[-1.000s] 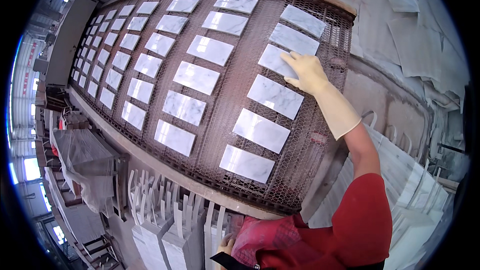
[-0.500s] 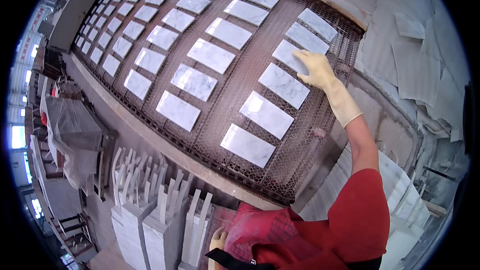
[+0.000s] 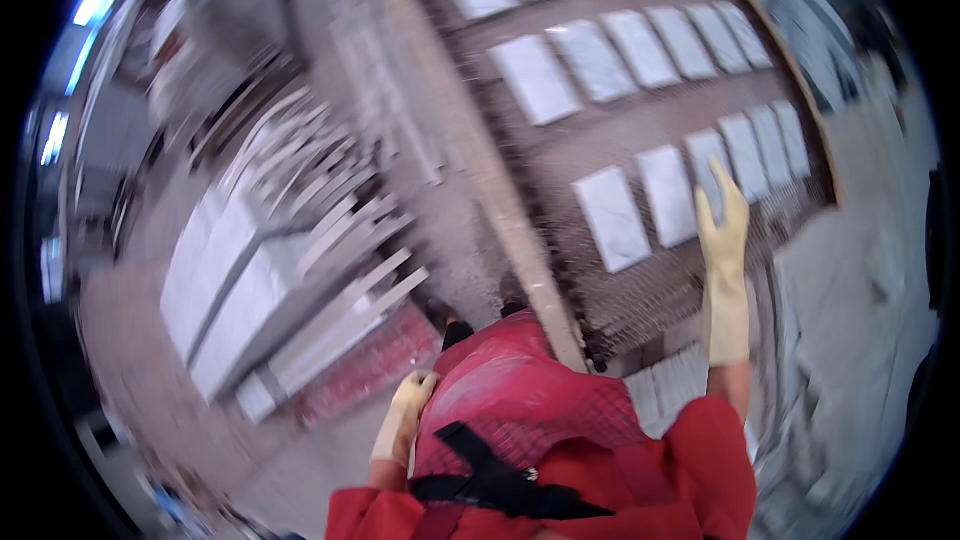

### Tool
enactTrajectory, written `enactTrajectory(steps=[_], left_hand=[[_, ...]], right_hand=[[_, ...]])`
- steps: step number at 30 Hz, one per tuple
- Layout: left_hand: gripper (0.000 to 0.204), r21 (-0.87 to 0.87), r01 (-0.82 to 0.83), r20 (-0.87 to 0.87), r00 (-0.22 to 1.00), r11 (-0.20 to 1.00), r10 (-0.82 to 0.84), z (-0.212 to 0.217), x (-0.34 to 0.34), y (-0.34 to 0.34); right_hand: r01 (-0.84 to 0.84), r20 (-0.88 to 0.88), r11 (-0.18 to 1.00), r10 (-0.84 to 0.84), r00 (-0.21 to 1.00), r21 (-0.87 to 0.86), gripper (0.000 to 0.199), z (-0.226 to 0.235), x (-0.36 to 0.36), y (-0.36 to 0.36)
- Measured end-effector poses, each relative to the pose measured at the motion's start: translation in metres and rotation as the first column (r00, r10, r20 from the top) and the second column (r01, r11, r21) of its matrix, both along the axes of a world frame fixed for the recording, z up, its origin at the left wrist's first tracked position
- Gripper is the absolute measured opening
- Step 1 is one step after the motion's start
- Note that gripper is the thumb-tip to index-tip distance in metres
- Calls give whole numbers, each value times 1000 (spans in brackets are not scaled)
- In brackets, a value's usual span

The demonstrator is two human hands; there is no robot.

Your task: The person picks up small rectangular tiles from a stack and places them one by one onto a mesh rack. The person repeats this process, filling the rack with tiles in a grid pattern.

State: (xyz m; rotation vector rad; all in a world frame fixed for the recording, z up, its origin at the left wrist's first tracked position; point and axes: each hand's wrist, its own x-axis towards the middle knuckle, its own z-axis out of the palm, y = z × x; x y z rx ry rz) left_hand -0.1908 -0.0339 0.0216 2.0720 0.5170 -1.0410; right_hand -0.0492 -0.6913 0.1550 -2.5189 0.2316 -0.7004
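My right hand (image 3: 722, 230), in a pale yellow rubber glove, is raised with fingers apart over the near edge of a brown mesh bed (image 3: 640, 120). It holds nothing and hovers by a white marble tile (image 3: 668, 196). Rows of similar white tiles (image 3: 590, 60) lie across the mesh. My left hand (image 3: 402, 418), also gloved, hangs low beside my red apron; its fingers look loosely curled and nothing shows in it. The picture is blurred by motion.
A stack of white slabs standing on edge (image 3: 290, 270) sits at my left on a red pallet (image 3: 370, 365). A pale wooden rail (image 3: 500, 220) borders the mesh bed. Grey sheets (image 3: 850, 340) lie at the right.
The view has swung sharply left and down. My right hand has lifted off the tile it was touching and pulled back toward the near edge. My left hand has dropped by the apron.
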Motion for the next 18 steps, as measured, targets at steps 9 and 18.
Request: enactTrajectory(steps=[9, 18], left_hand=[[46, 194, -213, 148, 971, 958, 186, -51, -34, 37], [49, 67, -644, 39, 765, 762, 643, -36, -101, 101]], right_hand=[[-312, -130, 928, 341, 931, 203, 48, 14, -9, 195], [-687, -353, 670, 738, 574, 283, 51, 6, 62, 389]])
